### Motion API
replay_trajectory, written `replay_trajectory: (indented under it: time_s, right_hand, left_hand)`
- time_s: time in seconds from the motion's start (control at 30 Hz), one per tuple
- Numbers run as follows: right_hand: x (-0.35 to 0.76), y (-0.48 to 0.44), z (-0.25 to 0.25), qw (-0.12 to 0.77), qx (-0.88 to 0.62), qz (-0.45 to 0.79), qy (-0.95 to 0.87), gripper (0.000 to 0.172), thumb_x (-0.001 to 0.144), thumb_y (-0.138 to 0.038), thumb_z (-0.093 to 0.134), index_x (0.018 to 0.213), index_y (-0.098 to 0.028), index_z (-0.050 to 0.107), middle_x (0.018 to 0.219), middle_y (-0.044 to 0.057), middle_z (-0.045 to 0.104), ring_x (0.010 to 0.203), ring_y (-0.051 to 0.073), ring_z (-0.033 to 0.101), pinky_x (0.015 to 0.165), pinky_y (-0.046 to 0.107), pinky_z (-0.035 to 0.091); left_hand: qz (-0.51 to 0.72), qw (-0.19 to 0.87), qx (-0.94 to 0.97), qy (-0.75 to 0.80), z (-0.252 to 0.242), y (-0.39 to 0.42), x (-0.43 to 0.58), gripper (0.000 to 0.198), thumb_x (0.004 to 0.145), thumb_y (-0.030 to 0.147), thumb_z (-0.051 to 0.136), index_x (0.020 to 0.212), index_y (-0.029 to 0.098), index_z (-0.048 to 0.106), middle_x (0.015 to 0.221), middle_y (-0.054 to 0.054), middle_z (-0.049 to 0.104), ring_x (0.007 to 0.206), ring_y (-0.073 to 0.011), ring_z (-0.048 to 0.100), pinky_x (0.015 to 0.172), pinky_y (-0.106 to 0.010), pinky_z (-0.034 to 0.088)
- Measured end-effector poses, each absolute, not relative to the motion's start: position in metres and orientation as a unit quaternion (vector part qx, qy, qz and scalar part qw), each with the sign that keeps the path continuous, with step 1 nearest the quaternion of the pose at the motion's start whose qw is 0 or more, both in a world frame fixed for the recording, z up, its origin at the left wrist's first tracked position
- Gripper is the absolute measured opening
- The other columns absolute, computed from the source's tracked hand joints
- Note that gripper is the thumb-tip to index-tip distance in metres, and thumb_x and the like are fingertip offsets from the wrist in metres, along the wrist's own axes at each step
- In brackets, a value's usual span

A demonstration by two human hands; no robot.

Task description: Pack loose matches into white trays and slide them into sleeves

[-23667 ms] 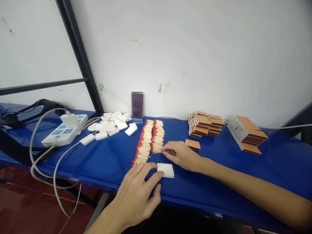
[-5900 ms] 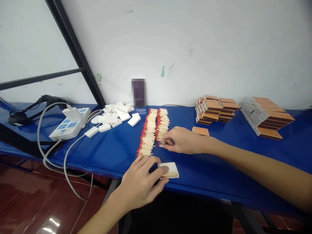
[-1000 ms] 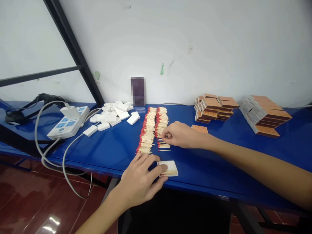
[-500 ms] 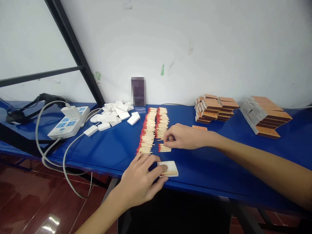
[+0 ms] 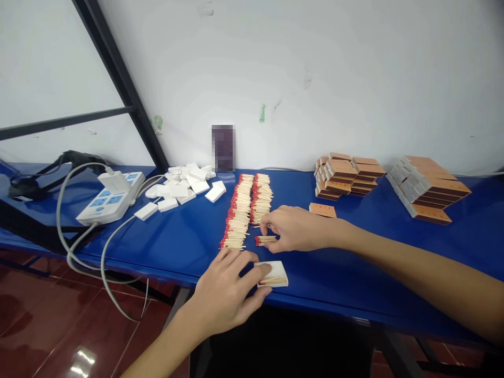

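At the table's front edge my left hand (image 5: 228,289) grips a white matchbox tray (image 5: 279,269), with its fingertips at the tray's left end. A few matches lie along the near side of the tray. My right hand (image 5: 297,229) is just beyond it, thumb and forefinger curled round a small bunch of red-headed matches (image 5: 261,240) on the table. Its other fingers are bent in, and part of the bunch is hidden by them. Past the hands run two long rows of matches, a left row (image 5: 238,220) and a right row (image 5: 261,197).
White trays (image 5: 187,184) lie heaped at the back left, near a power strip (image 5: 110,202) with looping cables. Matchbox sleeves (image 5: 346,176) are stacked at the back, a single sleeve (image 5: 323,210) lies beyond my right wrist, and matchboxes (image 5: 429,184) are piled further right. A dark upright object (image 5: 223,148) leans against the wall.
My right hand has moved slightly nearer, its thumb and forefinger coming down round the small bunch of matches. My left hand and the tray have stayed put.
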State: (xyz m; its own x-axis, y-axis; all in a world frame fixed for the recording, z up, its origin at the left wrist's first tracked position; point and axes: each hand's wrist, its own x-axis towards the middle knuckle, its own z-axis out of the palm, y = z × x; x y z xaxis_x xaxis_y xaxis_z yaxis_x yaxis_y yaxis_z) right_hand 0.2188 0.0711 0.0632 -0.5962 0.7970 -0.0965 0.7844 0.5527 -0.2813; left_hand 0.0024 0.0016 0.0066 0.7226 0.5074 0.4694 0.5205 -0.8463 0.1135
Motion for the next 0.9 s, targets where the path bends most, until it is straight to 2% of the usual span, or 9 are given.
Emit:
replay_trajectory:
  time_s: [0.2, 0.5, 0.9]
  right_hand:
    - [0.2189, 0.0720, 0.0612, 0.029, -0.432, 0.158, -0.888, 0.019, 0.076, -0.038, 0.066, 0.079, -0.020, 0.063, 0.071, 0.000, 0.064, 0.063, 0.014, 0.053, 0.058, 0.026, 0.032]
    - [0.2175, 0.0683, 0.0644, 0.031, -0.408, 0.206, -0.889, 0.013, 0.073, -0.032, 0.066, 0.076, -0.020, 0.063, 0.059, -0.004, 0.058, 0.054, 0.011, 0.049, 0.052, 0.023, 0.031]
    - [0.2169, 0.0673, 0.0623, 0.035, -0.405, 0.192, -0.893, 0.009, 0.072, -0.027, 0.064, 0.071, -0.018, 0.062, 0.059, -0.003, 0.059, 0.054, 0.011, 0.049, 0.054, 0.024, 0.033]
  left_hand:
    - [-0.263, -0.017, -0.920, -0.291, 0.0060, 0.0009, 0.0032, 0.010, 0.094, 0.028, 0.054, 0.099, 0.019, 0.056, 0.098, -0.004, 0.064, 0.085, -0.0200, 0.057, 0.082, -0.034, 0.041]
    - [-0.267, -0.022, -0.915, -0.303, 0.0066, 0.0006, 0.0035, 0.012, 0.094, 0.030, 0.054, 0.097, 0.019, 0.054, 0.096, -0.004, 0.065, 0.085, -0.0207, 0.056, 0.083, -0.036, 0.038]
    - [-0.269, -0.023, -0.914, -0.302, 0.0061, 0.0016, 0.0035, 0.010, 0.093, 0.029, 0.056, 0.095, 0.019, 0.054, 0.094, -0.004, 0.065, 0.083, -0.0203, 0.056, 0.083, -0.036, 0.037]
